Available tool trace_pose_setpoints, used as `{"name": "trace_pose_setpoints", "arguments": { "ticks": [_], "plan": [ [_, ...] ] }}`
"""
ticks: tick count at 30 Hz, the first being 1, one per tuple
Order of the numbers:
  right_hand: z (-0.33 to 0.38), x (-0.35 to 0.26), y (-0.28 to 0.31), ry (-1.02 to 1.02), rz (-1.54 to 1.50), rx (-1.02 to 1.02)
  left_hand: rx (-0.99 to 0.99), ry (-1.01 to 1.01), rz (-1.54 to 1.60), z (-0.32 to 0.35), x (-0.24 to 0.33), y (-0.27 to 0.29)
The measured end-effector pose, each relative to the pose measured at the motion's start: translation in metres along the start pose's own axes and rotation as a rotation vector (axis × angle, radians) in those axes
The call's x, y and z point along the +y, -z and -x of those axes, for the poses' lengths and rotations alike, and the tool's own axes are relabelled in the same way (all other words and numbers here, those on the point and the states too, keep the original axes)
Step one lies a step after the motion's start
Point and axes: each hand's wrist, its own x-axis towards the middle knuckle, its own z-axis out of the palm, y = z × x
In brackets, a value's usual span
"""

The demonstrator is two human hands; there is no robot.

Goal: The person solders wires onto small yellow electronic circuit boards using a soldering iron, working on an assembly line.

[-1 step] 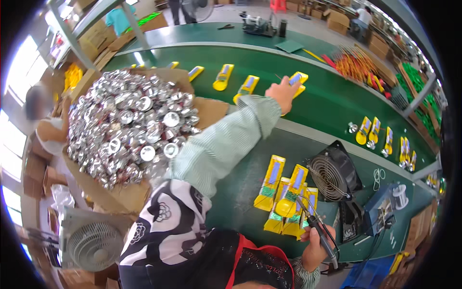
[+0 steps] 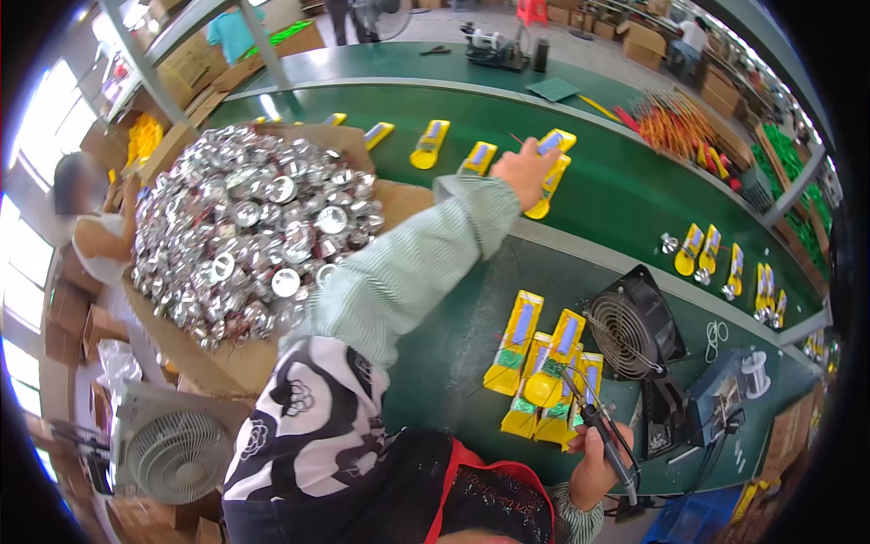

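Yellow casings (image 2: 548, 187) lie just beside the left hand (image 2: 525, 175).

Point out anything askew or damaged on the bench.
The yellow casings near the soldering iron in the right hand lie askew, overlapping at differing angles rather than neatly stacked. Nothing looks clearly damaged.

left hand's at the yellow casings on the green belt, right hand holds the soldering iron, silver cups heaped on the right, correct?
No, the silver cups are heaped on the left, not right, as the head view shows. The left hand is at the yellow casings on the green belt; the right hand holds the soldering iron.
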Motion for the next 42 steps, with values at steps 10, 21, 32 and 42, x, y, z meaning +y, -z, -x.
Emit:
{"name": "trace_pose_setpoints", "arguments": {
  "ticks": [10,21,32,42],
  "plan": [
    [0.006,0.002,-0.017,0.055,-0.038,-0.139,0.308,0.242,-0.33,0.176,-0.217,0.209],
    [0.014,0.001,-0.044,0.102,0.003,-0.174,0.267,0.61,-0.388,0.279,-0.384,0.286],
    [0.01,-0.003,-0.047,0.075,0.036,-0.186,0.25,0.558,-0.488,0.298,-0.425,0.291],
    [0.008,0.002,-0.035,0.005,-0.017,-0.134,0.159,0.638,-0.516,0.27,-0.403,0.299]
  ]
}}
